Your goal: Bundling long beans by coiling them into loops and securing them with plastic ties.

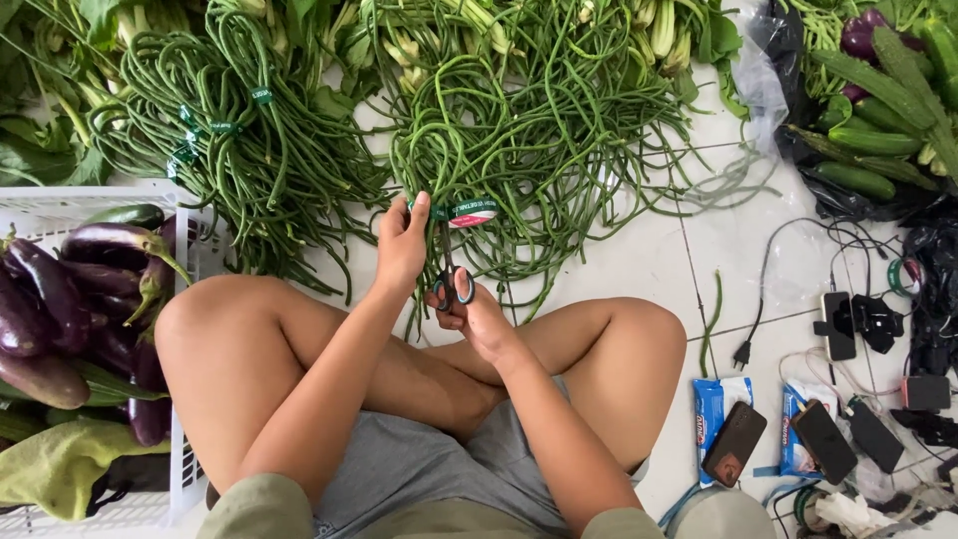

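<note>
Long beans (519, 130) are spread across the upper middle of the frame, one bundle wrapped with tape (471, 212) at centre. Cutting that tape appears to be the step in hand; a steady bundle and a clean snip are called for. The bundle is gripped by the raised left hand (402, 245). Scissors (454, 284) are held closed-fisted in the right hand (477, 317), just below.

Green long beans (519, 130), purple eggplants (60, 299), white crate (60, 205), black-handled scissors (454, 284).
</note>
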